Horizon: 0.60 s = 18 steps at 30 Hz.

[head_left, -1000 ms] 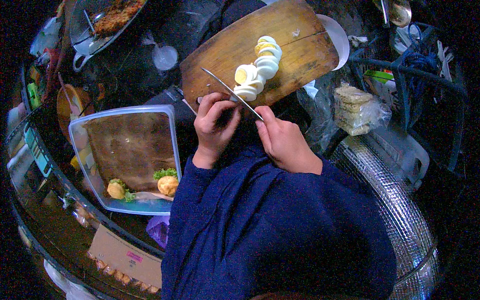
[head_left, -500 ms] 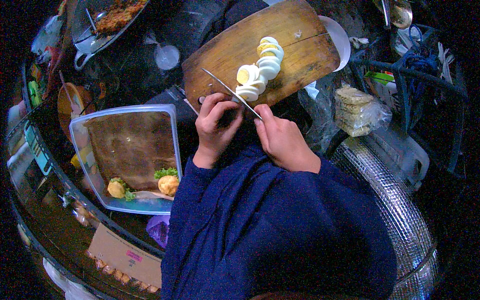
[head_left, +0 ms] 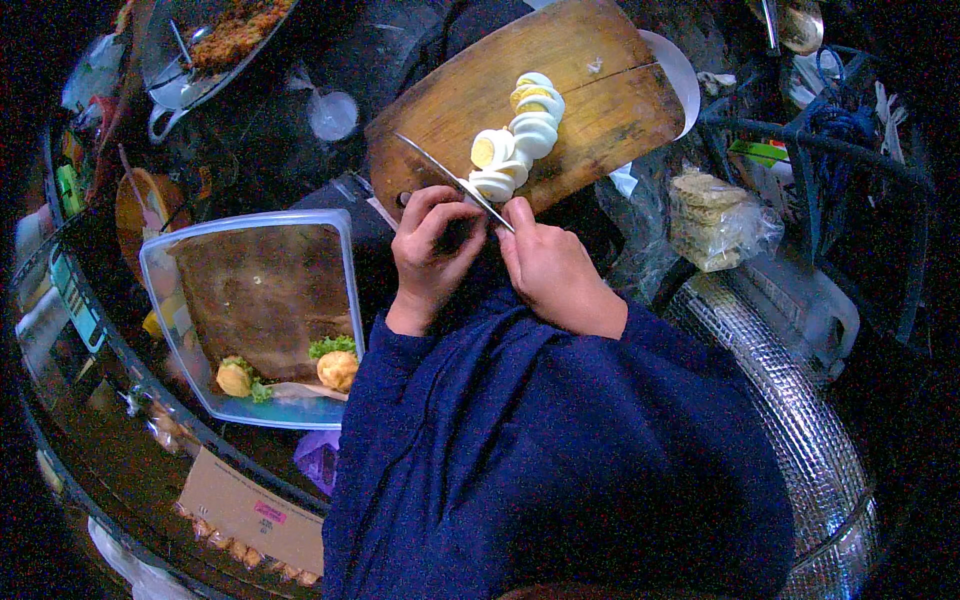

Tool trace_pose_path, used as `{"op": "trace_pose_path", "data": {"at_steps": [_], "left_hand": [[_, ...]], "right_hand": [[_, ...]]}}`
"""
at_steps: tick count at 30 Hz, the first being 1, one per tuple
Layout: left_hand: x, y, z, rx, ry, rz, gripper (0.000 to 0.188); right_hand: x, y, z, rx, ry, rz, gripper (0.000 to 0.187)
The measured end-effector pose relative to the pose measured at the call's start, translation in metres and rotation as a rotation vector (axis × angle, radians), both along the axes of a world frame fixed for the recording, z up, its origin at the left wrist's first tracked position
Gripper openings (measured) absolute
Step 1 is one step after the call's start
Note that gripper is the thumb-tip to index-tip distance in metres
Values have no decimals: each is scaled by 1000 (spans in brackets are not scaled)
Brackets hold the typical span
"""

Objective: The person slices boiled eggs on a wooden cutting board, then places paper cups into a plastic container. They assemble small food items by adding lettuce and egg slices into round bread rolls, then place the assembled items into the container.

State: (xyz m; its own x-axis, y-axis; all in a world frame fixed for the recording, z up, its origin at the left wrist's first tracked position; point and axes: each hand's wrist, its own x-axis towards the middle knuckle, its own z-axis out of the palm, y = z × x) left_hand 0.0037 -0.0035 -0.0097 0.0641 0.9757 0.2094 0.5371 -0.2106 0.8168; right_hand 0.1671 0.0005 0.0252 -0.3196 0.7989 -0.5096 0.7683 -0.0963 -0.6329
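Observation:
A row of boiled egg slices [head_left: 520, 140] lies on a brown wooden cutting board [head_left: 590, 80] at the top middle. My right hand [head_left: 550, 265] grips a long thin knife [head_left: 450, 178], blade pointing up-left across the board's near edge beside the nearest slices. My left hand [head_left: 430, 245] is curled just left of the right hand, fingertips at the board's near edge by the knife; what it holds is hidden. Both dark blue sleeves come up from below.
A clear plastic tray [head_left: 250, 320] with brown paper, two round fried balls [head_left: 337, 368] and lettuce sits to the left. A pan of reddish food [head_left: 235, 35] is at the top left. A bag of flat biscuits [head_left: 715, 215] lies right, a cardboard box [head_left: 250, 510] below left.
The knife and both hands have barely shifted; the blade stays angled at the near end of the egg slices.

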Motion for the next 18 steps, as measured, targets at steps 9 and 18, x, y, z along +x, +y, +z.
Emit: {"op": "trace_pose_path", "data": {"at_steps": [9,18], "left_hand": [[1,0,2,18,23,55,29],[1,2,1,28,-30,119,35]], "right_hand": [[6,-4,8,36,-40,23,20],[14,-11,10,153,66,0,36]]}}
